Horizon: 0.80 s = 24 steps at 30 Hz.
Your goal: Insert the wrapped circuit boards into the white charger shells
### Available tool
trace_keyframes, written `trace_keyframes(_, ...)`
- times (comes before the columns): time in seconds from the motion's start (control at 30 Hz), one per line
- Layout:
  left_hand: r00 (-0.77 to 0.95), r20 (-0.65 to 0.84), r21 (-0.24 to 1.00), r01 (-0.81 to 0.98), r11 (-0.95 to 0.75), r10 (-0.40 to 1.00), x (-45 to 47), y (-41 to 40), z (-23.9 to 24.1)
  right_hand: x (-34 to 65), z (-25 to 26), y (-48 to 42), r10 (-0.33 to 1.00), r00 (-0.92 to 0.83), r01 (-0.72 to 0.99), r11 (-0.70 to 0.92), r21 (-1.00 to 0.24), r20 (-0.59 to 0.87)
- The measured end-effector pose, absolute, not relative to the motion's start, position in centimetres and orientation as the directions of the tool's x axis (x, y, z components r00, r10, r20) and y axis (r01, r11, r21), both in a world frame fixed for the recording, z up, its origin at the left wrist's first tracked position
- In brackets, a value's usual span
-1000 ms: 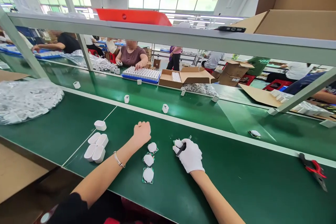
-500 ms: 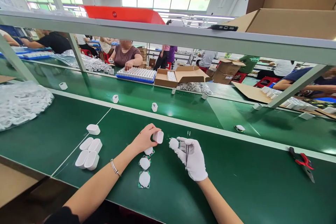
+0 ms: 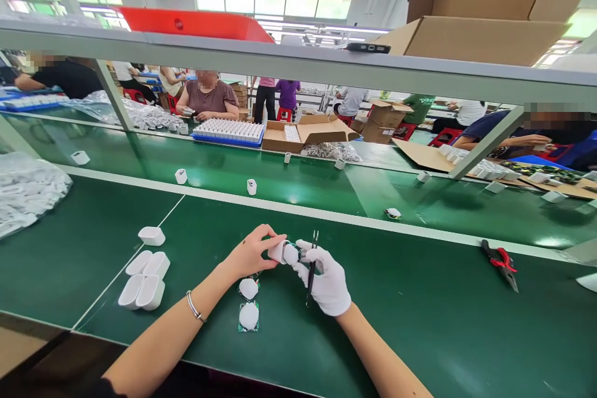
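Note:
My bare left hand point(image 3: 255, 253) is closed around a small white plastic housing point(image 3: 277, 251), its open end turned to the right. In a white glove, my right hand point(image 3: 325, 278) pinches a circuit board with a round white pad point(image 3: 291, 254) and also holds tweezers point(image 3: 312, 270), tips up. The board's left edge is at the mouth of the housing; how far it reaches inside is hard to see. Below my left hand lie two more boards with white pads, an upper board point(image 3: 249, 289) and a lower board point(image 3: 249, 316). A further one is mostly hidden by the hand.
Several white housings point(image 3: 150, 292) stand on the green bench at left, near a bag of white parts point(image 3: 30, 193). Red-handled pliers point(image 3: 500, 265) lie at right. Beyond a white strip, the conveyor belt carries scattered housings and a board point(image 3: 393, 213). A shelf point(image 3: 280, 62) spans overhead; co-workers sit beyond.
My hands have come together, bringing the board in my right hand to the mouth of the housing in my left. The camera view has turned slightly right.

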<state>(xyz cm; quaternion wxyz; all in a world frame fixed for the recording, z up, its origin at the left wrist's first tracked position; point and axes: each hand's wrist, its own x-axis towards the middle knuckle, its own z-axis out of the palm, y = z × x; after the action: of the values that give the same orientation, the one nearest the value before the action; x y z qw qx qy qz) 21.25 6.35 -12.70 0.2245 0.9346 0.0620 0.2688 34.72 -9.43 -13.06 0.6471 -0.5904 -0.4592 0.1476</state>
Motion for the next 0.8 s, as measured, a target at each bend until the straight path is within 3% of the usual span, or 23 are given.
trace_keyframes(0.2,0.813,0.561,0.397,-0.099,-0.912,0.156,21.3,6.2,-12.9,34.5,-12.9,-9.3,0.781,0.499,0.327,0.231,-0.916,0.375)
trace_keyframes(0.47,0.785,0.601,0.523,-0.244,-0.816,0.15,21.6,4.9,-12.6,34.1,-11.5,-9.4,0.892,0.424,-0.053,0.198,-0.979,0.158)
trace_keyframes(0.8,0.811,0.562,0.612,-0.274,-0.742,0.164,21.8,4.7,-12.6,33.9,-11.6,-8.9,0.815,0.565,-0.042,0.183,-0.982,0.128)
